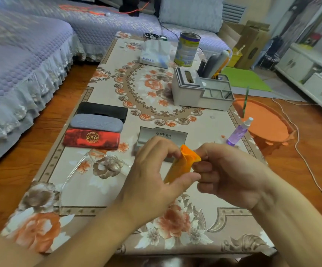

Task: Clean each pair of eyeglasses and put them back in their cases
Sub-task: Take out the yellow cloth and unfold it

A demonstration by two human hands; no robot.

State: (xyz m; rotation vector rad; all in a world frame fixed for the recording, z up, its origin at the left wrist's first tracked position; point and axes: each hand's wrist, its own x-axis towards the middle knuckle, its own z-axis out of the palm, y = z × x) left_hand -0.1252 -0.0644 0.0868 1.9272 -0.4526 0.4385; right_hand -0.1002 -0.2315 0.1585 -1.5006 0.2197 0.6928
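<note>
Both hands, left hand (152, 170) and right hand (231, 170), pinch the orange cloth (185, 160), probably folding it, near the clear glasses (102, 162).

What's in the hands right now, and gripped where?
Both hands pinch the orange cloth: left hand along its lower folded edge, right hand at its upper corner.

Cases (96, 125) block left; organizer (194, 91) blocks far-right.
</note>
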